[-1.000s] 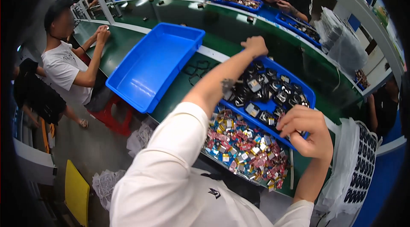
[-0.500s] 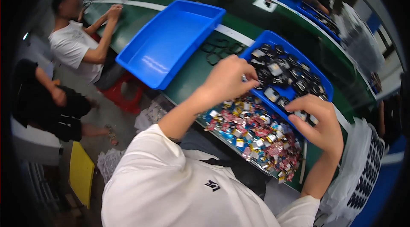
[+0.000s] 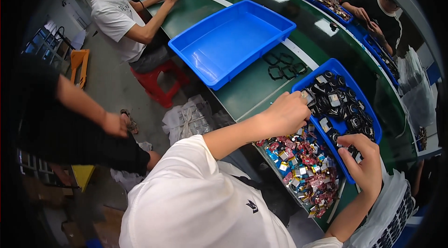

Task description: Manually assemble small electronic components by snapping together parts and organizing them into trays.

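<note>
A blue tray [image 3: 379, 129] holds a heap of black casings [image 3: 343, 103], some with silvery squares showing inside. At its left rim is my left hand [image 3: 288, 113], fingers curled into a pinch; whatever lies between the fingertips is too small or hidden to name. My right hand [image 3: 366, 166] is over the near end of the same tray. Its thumb and forefinger arch with a gap between their tips, and I see nothing in them. Below my left hand spreads a pile of small red circuit boards and silvery, yellow-edged battery cells [image 3: 303, 171] along the bench's near edge.
A large blue tray [image 3: 224, 45] with nothing in it stands left of several black frames [image 3: 284, 67] on the green bench. A seated person [image 3: 122, 19] works at the left. Another person's arm [image 3: 88, 103] is close by. Wrapped black parts [image 3: 389, 220] stand at right.
My view has swung leftward, so the bench and trays appear farther right. The person at the left has come nearer. Both my hands stay by the tray of casings in similar poses.
</note>
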`<state>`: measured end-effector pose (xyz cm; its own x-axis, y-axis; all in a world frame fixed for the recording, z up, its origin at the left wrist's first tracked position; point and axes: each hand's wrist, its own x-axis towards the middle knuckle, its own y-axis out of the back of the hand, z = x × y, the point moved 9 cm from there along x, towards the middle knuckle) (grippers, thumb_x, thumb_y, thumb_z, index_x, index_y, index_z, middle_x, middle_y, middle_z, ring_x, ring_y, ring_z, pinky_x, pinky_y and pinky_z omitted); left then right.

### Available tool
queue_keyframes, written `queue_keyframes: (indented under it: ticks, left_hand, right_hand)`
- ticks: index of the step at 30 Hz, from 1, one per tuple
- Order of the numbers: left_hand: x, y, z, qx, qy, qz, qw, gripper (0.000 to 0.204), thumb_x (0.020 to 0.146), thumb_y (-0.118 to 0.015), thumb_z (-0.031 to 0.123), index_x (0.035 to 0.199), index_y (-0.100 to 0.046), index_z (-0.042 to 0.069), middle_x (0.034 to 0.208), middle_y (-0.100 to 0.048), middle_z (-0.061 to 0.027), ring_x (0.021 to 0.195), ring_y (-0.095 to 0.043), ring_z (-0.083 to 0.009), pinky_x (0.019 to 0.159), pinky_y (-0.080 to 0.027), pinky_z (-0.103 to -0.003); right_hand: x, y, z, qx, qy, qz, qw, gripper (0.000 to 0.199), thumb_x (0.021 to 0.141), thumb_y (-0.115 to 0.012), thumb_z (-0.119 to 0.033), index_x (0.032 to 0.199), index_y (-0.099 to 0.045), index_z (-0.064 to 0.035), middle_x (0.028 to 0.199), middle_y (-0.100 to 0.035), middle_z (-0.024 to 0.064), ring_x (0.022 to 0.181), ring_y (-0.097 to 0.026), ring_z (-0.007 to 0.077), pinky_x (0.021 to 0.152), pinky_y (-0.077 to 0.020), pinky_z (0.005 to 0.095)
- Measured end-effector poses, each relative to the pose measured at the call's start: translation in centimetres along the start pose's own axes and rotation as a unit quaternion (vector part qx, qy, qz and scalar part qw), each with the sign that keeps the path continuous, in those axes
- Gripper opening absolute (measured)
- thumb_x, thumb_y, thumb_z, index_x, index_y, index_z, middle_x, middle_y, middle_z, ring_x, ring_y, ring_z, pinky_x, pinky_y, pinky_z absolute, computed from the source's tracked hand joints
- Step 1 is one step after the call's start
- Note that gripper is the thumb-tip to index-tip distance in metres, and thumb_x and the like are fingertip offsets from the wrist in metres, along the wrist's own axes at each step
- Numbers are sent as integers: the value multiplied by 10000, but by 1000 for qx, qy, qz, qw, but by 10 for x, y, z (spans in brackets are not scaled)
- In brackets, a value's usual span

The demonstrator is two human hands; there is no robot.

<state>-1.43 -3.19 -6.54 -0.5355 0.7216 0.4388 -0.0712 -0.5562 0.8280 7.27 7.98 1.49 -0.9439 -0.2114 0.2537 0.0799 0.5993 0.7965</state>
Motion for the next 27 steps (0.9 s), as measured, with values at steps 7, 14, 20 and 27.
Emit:
queue_keyframes:
  ticks: [7,14,20,27]
  left_hand:
    - [6,-1,-8,-85,-28,-35,995,76,707,-704,149,750,-679,91,775,-595,-64,812,-559,-258,715,-450,-376]
    - [30,22,1,-330,76,-102,936,111,756,-699,120,783,-690,13,673,-642,-38,615,-556,-83,589,-441,-231]
    - [68,26,41,-502,34,-105,858,98,792,-694,71,821,-668,-18,764,-656,-42,676,-580,-69,610,-457,-203]
    - [106,47,66,-505,-67,27,860,13,788,-658,-41,795,-652,-50,804,-638,-86,734,-584,-113,641,-451,-204]
  right_hand:
    - [1,1,12,10,-5,-7,1000,187,730,-667,-21,913,-645,12,832,-647,136,779,-624,266,682,-482,330]
    - [3,6,16,-3,57,41,998,229,777,-680,-175,952,-636,-34,898,-635,109,853,-596,280,744,-471,351]
    - [3,14,25,92,63,89,990,218,780,-701,-156,920,-636,-2,875,-651,100,806,-622,218,715,-478,309]
    - [-9,54,43,290,-4,190,938,124,808,-674,-115,810,-644,5,733,-650,49,672,-601,87,631,-476,229]
